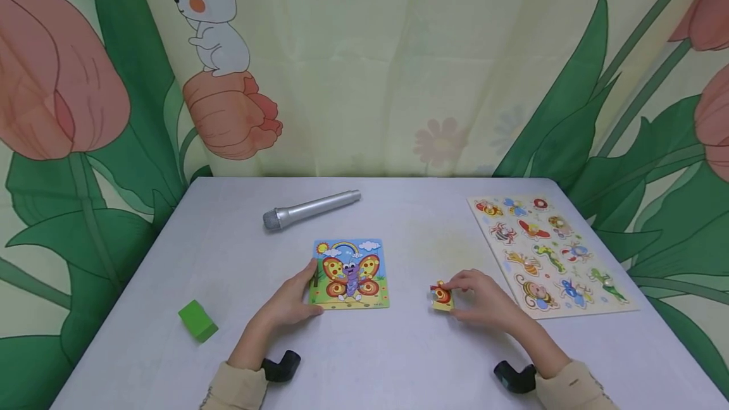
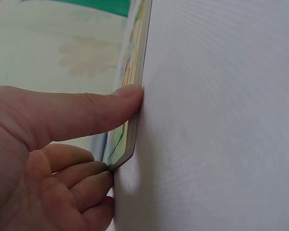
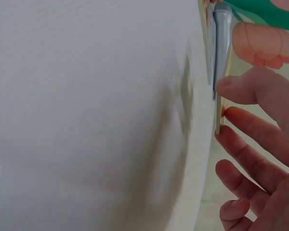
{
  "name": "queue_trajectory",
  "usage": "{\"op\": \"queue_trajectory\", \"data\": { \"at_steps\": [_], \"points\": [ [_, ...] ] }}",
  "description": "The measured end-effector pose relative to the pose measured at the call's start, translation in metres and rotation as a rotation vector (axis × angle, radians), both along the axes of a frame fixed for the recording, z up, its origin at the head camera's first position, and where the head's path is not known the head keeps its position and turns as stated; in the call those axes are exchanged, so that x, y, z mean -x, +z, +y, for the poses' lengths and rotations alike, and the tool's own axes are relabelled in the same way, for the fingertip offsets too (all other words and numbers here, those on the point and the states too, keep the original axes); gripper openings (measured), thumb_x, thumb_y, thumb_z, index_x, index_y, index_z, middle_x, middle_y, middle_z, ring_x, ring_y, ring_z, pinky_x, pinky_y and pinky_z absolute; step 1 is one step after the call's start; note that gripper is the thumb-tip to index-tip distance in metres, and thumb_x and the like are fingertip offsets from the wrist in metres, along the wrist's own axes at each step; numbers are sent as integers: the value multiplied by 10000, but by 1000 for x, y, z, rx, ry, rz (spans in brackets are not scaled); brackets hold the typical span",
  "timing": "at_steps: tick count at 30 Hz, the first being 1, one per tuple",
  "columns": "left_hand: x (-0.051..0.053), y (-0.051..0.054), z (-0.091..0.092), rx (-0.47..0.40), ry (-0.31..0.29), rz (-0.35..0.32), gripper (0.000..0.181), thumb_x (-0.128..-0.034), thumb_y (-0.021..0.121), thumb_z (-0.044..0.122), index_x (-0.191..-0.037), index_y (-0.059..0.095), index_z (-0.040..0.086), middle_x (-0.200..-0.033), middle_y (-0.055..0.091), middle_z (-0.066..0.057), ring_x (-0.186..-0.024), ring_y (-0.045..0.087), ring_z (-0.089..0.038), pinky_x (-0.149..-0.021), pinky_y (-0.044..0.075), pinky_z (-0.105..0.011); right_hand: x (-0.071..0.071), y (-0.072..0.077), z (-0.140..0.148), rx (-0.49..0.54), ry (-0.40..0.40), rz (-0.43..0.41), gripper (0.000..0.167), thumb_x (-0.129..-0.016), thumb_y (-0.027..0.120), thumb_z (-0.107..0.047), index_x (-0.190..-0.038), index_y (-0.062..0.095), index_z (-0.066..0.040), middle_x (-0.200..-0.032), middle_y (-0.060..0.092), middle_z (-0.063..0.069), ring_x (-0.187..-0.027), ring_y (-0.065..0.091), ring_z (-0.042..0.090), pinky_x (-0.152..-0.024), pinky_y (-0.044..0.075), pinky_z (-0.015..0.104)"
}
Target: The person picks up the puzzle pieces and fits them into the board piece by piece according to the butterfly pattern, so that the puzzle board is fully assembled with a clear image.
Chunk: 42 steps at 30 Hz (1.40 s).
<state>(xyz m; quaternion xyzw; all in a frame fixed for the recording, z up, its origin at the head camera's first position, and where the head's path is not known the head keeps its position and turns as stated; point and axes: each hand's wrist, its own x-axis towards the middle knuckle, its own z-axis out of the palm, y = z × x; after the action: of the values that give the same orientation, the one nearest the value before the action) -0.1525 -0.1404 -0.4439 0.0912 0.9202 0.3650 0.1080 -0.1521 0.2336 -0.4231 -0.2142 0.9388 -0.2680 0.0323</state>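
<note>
A square butterfly jigsaw puzzle (image 1: pixel 351 274) lies flat on the table, slightly left of the middle. My left hand (image 1: pixel 293 299) holds its lower left corner, with the thumb at the bottom edge and the fingers at the left side. In the left wrist view the thumb (image 2: pixel 101 110) presses the edge of the board. Off to the right, my right hand (image 1: pixel 481 299) pinches a small puzzle piece (image 1: pixel 441 297) printed in red and yellow. Seen edge-on in the right wrist view, this thin piece (image 3: pixel 218 115) sits between thumb and fingers, raised off the table.
Behind the puzzle lies a silver microphone (image 1: pixel 312 209). A green block (image 1: pixel 198 321) rests at the left. On the right is a large board of insect pictures (image 1: pixel 547 255), close to the right hand. A printed curtain (image 1: pixel 364 68) hangs behind the white table (image 1: pixel 393 359).
</note>
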Motion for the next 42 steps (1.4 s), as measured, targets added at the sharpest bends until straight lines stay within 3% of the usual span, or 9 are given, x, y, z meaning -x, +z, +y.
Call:
{"op": "queue_trajectory", "data": {
  "at_steps": [8, 30, 42],
  "points": [
    [1, -2, -2, -13, -5, 18, 906, -726, 760, 101, -1431, 204, -23, -1471, 234, -176, -1338, 233, -331, -1068, 234, -458, 9, 0, -33, 11, 112, 29, 347, -681, 798, -168, -1014, 708, -132, -978, 588, -57, -921, 499, 153, -777, 473, 355],
    [3, -1, -1, 0, 6, 3, 916, -725, 764, 107, -1435, 199, -14, -1474, 230, -166, -1342, 229, -319, -1072, 226, -453, 35, -4, -105, -100, 275, 19, 318, -717, 757, -213, -1027, 715, -159, -970, 584, -47, -921, 489, 125, -801, 459, 307],
    [3, -2, -2, -12, 2, 4, 923, -720, 766, 98, -1437, 194, -11, -1474, 229, -165, -1342, 230, -319, -1070, 232, -449, 39, 2, -127, -166, 247, -16, 293, -704, 769, -205, -989, 729, -147, -993, 582, -21, -981, 499, 160, -862, 456, 342]
  ]
}}
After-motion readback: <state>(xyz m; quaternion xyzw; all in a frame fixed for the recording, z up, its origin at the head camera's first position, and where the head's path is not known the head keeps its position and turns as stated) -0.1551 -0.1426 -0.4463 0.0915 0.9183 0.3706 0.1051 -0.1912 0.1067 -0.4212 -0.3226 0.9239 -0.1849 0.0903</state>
